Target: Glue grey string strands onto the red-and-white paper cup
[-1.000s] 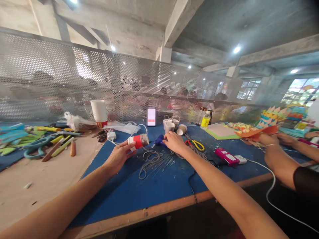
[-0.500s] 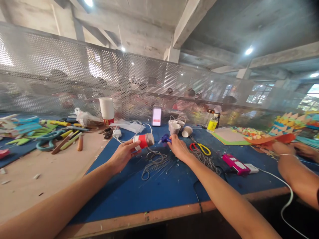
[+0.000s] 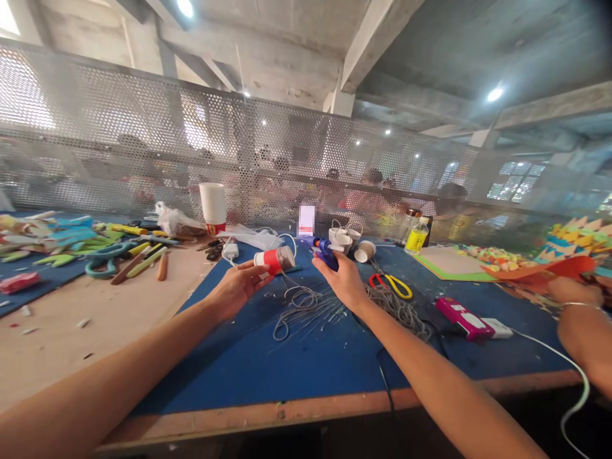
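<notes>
While left hand closed on cup, right hand on glue gun, I log: grey cord apparently round one end, rest unwrapped.

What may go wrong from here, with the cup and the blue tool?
The blue tool in the right hand looks like a glue gun; if hot, it might burn the left hand holding the paper cup. Loose grey cord nearby might snag. A black cable hanging over the table edge might catch.
</notes>
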A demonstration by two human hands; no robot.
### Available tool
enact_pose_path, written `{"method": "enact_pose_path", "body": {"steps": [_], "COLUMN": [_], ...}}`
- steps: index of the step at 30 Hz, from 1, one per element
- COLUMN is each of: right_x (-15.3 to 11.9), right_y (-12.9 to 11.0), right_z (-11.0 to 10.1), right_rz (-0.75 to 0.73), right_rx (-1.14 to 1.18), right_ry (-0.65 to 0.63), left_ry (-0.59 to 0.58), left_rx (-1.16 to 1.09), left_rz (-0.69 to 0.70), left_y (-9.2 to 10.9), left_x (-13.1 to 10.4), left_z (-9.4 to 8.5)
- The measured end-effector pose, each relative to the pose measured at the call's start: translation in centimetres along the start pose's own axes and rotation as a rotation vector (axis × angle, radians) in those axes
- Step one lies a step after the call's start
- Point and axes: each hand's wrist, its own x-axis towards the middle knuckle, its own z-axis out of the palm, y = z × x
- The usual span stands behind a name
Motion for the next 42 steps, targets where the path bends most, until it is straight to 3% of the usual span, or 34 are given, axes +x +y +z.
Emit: {"method": "enact_pose_path", "body": {"steps": [7,17,42], "right_x": [-0.6,-1.8,-1.9], "right_y": [-0.6,-1.0,-0.1], "right_z": [0.5,1.1,1.5], "right_rz": [-0.029,-0.142,-0.177], "right_rx": [0.068,-0.137,-0.401], "right_ry": [-0.103,-0.185,-0.176], "left_ry": [0.022,0.089,0.084], "left_rx": [0.129,0.243,0.221], "left_rz": [0.038,0.091,0.088], "left_y": [0.4,0.6,0.5], "left_x": [-0.6,-0.7,-0.8], "left_z": [0.0,0.0,0.3]}}
